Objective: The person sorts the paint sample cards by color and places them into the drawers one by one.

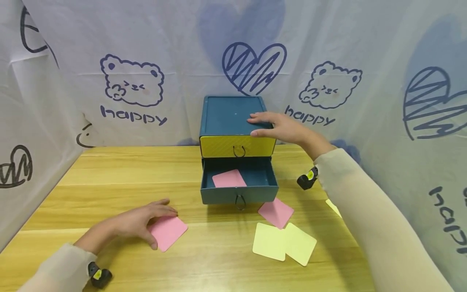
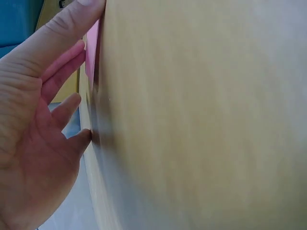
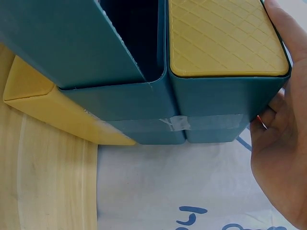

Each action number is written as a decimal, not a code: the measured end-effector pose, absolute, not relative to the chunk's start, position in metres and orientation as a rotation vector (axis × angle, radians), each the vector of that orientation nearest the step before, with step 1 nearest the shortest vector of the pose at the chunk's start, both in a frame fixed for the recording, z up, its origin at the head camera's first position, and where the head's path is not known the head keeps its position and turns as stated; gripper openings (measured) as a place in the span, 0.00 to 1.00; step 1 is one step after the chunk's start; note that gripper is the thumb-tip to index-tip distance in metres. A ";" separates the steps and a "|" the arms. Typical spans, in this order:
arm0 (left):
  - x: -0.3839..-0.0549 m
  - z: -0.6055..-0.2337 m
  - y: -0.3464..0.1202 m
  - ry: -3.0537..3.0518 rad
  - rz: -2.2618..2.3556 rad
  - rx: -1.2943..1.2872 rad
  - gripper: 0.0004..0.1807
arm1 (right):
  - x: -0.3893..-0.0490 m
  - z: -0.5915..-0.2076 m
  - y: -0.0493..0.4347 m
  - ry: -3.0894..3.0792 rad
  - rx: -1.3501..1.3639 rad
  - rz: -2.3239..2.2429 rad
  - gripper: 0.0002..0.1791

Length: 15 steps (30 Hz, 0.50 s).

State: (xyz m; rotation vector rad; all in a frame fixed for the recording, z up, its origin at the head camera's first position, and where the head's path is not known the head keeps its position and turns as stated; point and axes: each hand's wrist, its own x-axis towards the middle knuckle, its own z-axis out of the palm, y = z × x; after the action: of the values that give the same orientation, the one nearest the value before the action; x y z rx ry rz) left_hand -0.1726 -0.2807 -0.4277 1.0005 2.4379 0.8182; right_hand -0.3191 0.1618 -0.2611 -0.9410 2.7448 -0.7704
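Observation:
A small drawer box (image 1: pixel 233 115) with a dark blue top stands at the back. Its yellow upper drawer (image 1: pixel 219 147) is closed, while the blue drawer (image 1: pixel 219 196) below is pulled out with a pink card (image 1: pixel 229 179) inside. My right hand (image 1: pixel 281 126) rests on the box's top right edge, fingers extended; in the right wrist view the hand (image 3: pixel 283 129) lies along the box's side. On the table at left, my left hand (image 1: pixel 140 222) holds another pink card (image 1: pixel 169 233), thumb and fingers at its edges. The left wrist view shows only a strip of that card (image 2: pixel 92 48).
Right of centre lie a pink card (image 1: pixel 276 213) and two overlapping yellow cards (image 1: pixel 269 242). A further yellow card (image 1: pixel 333 207) is partly behind the right sleeve. Below the blue drawer, a yellow part (image 3: pixel 53 105) shows. Printed cloth (image 1: pixel 189 56) hangs behind the wooden table (image 1: pixel 127 174).

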 end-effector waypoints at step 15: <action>-0.167 -0.423 -0.275 2.580 0.642 1.062 0.41 | -0.320 -0.262 0.161 2.748 -0.935 -0.759 0.38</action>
State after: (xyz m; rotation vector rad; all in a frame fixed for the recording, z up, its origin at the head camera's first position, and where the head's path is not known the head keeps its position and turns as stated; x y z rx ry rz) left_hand -0.1670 -0.2749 -0.4233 1.0623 2.5796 0.6415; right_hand -0.3203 0.1610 -0.2623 -0.9351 2.7478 -0.7592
